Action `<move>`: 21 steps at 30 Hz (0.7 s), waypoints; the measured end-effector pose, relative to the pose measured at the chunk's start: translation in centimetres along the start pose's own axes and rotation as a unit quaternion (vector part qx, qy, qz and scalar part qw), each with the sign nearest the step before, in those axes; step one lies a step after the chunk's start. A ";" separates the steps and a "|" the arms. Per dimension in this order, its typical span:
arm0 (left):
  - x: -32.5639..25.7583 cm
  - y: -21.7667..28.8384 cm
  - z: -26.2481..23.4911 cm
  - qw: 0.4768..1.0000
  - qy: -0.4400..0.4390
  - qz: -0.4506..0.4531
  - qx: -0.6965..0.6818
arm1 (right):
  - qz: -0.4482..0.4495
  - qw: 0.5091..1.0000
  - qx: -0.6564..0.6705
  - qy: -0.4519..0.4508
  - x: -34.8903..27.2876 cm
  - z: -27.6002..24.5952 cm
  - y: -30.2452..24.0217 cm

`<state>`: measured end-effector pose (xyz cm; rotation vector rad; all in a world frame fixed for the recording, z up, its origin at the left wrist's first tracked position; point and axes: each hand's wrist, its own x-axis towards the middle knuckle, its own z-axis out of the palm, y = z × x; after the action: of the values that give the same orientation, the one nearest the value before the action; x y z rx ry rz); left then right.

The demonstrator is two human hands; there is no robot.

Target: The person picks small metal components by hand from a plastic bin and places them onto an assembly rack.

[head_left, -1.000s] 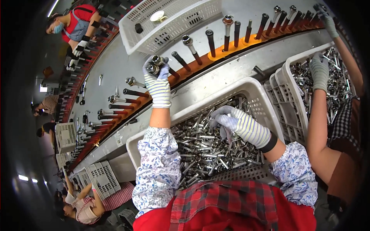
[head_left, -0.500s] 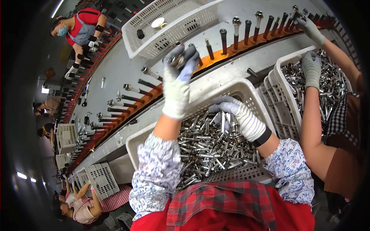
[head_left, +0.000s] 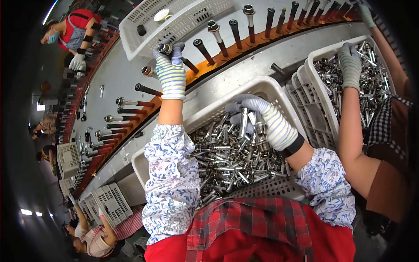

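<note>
My left hand (head_left: 171, 76), in a striped grey-white glove, is closed around a shiny metal piece with a round head (head_left: 164, 49) above the orange-brown rail (head_left: 192, 77). Dark rods (head_left: 235, 34) stand along this rail, several topped by similar metal pieces (head_left: 214, 27); the hand hides any rod beneath it. My right hand (head_left: 276, 123), gloved the same way, is over a light grey basket (head_left: 279, 87) heaped with shiny metal pieces (head_left: 227, 161). Its fingers curl around a few metal pieces (head_left: 261, 130), whose lower ends mix with the heap.
A light plastic crate (head_left: 174, 32) sits beyond the rail on the grey bench. At right, a co-worker's gloved hand (head_left: 350, 65) rests in another basket (head_left: 325, 91) of metal pieces; that person's other hand (head_left: 367, 17) is by the rail. A loose dark rod (head_left: 277, 68) lies on the ledge.
My left hand has moved left and slightly down in the picture with the round-headed piece. My right hand stays over the basket; a shiny piece now shows clearer at its fingers.
</note>
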<state>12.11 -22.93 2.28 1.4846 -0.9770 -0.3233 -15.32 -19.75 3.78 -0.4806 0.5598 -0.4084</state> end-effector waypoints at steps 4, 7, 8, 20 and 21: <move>-0.2 -3.7 -4.8 0.995 0.040 0.019 0.091 | -0.005 0.999 0.031 -0.008 0.3 0.9 0.6; -4.8 -3.5 -5.2 0.982 -0.009 -0.129 0.136 | -0.016 0.998 0.061 0.010 0.5 -0.8 0.7; -7.4 -2.6 -5.3 0.983 -0.024 -0.071 0.170 | -0.034 0.999 0.010 0.026 0.7 -1.5 1.0; -23.0 6.8 -2.1 0.913 -0.274 -0.261 -0.154 | -0.140 0.941 -0.302 -0.057 -0.6 1.8 4.0; -23.4 4.7 -2.7 0.908 -0.269 -0.303 -0.103 | -0.149 0.963 -0.220 -0.046 0.0 1.3 4.2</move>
<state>-1.74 -3.57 -0.96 1.5029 -0.8370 -1.3037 -13.60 -15.92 2.49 -1.0141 0.4877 -0.5484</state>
